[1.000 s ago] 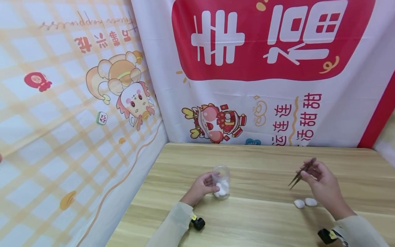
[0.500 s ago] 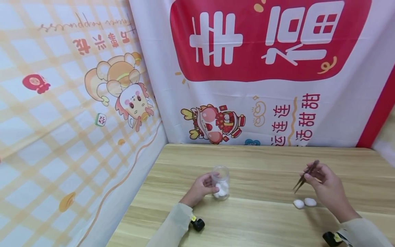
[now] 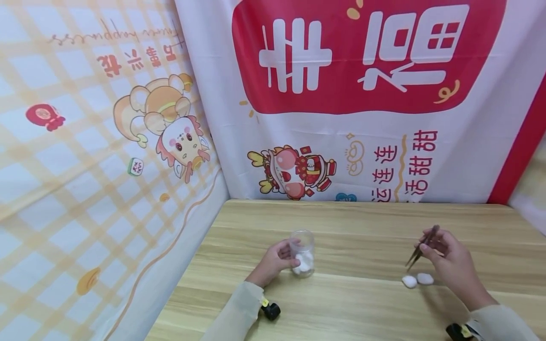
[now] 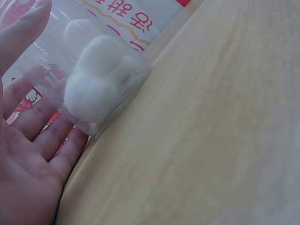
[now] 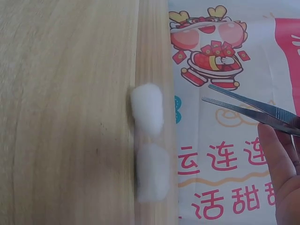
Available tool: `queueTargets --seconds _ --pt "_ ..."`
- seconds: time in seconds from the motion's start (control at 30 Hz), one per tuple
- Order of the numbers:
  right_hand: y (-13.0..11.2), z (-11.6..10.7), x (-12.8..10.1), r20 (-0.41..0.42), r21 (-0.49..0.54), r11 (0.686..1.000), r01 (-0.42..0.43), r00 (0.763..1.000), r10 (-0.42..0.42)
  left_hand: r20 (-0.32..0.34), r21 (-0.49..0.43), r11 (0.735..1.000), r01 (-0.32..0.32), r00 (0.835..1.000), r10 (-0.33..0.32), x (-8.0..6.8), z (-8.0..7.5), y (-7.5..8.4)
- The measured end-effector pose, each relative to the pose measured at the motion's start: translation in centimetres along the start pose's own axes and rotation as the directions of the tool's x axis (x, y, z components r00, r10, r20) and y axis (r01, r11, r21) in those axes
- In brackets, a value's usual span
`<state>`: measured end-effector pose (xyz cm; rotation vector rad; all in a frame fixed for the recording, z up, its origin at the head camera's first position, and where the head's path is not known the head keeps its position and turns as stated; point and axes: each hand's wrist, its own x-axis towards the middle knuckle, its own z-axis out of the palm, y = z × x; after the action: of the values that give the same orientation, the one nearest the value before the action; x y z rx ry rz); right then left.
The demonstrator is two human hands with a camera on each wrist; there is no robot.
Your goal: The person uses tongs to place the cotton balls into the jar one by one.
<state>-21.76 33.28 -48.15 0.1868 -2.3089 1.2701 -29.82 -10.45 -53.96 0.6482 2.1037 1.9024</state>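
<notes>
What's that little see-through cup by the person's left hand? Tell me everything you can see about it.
The clear cup looks like thin transparent plastic, small and round, standing upright with its mouth open on the wooden table. Inside lie several white cotton balls, piled at the bottom. The left hand holds it from the side, fingers curled round its wall. It stands well apart from the two loose cotton balls near the other hand.

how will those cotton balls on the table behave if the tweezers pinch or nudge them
The cotton balls look fluffy, so likely very light and squashy under the tweezers. Rounded and loose on the smooth table, they may skid or roll when nudged.
</notes>
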Motion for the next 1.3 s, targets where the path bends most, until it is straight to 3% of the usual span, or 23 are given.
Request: queueTargets --seconds 0.4,1.3 --pt "0.6 0.0 -0.1 0.031 -0.006 0.999 0.042 0.999 -0.042 0.002 0.001 1.0 0.004 1.0 -0.004 0.1 -0.1 -0.3" --pt "1.5 -0.1 -0.1 0.133 -0.105 0.994 -0.029 0.99 0.043 0.004 0.0 1.0 -0.006 1.0 0.006 0.3 -0.1 -0.5"
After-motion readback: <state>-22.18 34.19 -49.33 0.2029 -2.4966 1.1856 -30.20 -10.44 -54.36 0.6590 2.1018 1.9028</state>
